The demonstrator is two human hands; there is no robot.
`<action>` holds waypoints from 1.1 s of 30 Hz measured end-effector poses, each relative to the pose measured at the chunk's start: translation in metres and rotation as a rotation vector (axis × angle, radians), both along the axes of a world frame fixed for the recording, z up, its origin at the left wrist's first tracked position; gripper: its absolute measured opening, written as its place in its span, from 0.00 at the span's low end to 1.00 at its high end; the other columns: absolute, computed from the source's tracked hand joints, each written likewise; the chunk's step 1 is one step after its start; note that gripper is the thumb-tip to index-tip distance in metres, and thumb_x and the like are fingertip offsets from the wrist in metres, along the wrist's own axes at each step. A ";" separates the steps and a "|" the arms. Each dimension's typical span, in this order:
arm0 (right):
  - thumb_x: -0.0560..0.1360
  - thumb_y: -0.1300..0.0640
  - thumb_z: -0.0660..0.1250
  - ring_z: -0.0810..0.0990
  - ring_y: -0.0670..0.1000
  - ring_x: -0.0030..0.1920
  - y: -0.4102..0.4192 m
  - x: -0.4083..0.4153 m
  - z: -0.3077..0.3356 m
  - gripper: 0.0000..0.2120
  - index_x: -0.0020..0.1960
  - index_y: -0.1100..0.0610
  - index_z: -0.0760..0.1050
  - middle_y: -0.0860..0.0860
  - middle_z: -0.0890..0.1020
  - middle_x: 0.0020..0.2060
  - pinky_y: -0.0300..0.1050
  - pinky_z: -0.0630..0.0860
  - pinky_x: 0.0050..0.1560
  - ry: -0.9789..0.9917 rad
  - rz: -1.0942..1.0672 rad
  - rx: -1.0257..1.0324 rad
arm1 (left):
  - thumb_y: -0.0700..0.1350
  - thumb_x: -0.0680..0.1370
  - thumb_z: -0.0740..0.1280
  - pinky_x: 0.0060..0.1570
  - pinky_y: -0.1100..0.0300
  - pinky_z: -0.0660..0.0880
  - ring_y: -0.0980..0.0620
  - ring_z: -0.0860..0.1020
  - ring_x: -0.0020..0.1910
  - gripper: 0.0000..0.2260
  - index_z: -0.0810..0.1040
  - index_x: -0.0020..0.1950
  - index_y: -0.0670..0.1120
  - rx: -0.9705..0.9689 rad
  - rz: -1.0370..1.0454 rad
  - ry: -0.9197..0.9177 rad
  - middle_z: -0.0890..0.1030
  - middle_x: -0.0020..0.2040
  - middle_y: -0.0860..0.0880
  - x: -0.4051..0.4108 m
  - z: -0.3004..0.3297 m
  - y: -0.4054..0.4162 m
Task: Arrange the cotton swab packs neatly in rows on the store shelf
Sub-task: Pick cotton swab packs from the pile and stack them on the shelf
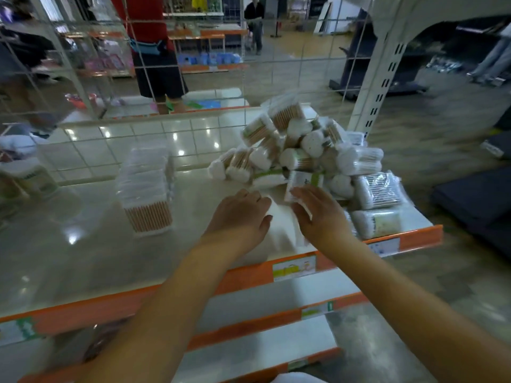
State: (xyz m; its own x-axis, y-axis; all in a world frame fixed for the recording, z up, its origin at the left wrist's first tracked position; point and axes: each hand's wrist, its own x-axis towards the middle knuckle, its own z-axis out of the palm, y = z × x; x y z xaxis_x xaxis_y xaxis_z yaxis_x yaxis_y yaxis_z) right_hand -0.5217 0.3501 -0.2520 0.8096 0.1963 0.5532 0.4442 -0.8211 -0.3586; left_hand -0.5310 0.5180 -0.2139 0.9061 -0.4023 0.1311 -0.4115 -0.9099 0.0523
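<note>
Both my hands on blurred white cotton swab packs (279, 225), left hand (240, 214) fingers flat, right hand (318, 214) fingers curled round them, glossy orange-edged store shelf (83, 258).

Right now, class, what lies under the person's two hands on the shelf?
A blurred white pack lies between and under the left hand and right hand. Its label and the shelf beneath are covered.

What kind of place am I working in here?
Most likely a retail store aisle: an orange-edged shelf carrying price labels, a jumbled pile of cotton swab packs, and more stocked shelves beyond the wire grid.
</note>
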 end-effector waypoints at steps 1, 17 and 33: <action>0.75 0.60 0.62 0.79 0.61 0.48 -0.009 -0.002 0.004 0.12 0.55 0.62 0.78 0.59 0.81 0.48 0.49 0.78 0.45 0.062 -0.053 -0.001 | 0.51 0.80 0.55 0.56 0.55 0.66 0.48 0.68 0.61 0.15 0.70 0.64 0.48 -0.006 -0.013 0.007 0.73 0.61 0.49 0.002 -0.002 -0.009; 0.73 0.51 0.64 0.64 0.57 0.66 -0.055 0.024 0.014 0.30 0.73 0.48 0.58 0.54 0.67 0.64 0.53 0.65 0.67 0.754 0.025 -0.426 | 0.47 0.76 0.59 0.45 0.53 0.73 0.45 0.76 0.48 0.10 0.76 0.50 0.45 -0.100 -0.058 0.097 0.79 0.52 0.45 0.016 -0.024 -0.077; 0.69 0.56 0.72 0.72 0.54 0.55 -0.044 0.022 0.024 0.21 0.58 0.56 0.68 0.53 0.73 0.53 0.49 0.69 0.55 0.533 0.046 -0.248 | 0.50 0.78 0.61 0.56 0.54 0.70 0.48 0.73 0.59 0.16 0.71 0.65 0.49 -0.159 0.059 0.174 0.76 0.60 0.48 0.022 -0.036 -0.046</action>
State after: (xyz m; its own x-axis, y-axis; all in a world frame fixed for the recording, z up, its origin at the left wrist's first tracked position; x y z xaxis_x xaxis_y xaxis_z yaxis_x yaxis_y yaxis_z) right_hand -0.4999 0.3066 -0.2282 0.9510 0.3092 0.0051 0.2922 -0.8930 -0.3423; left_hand -0.5086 0.4718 -0.2496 0.9418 -0.3348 0.0288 -0.3303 -0.9066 0.2626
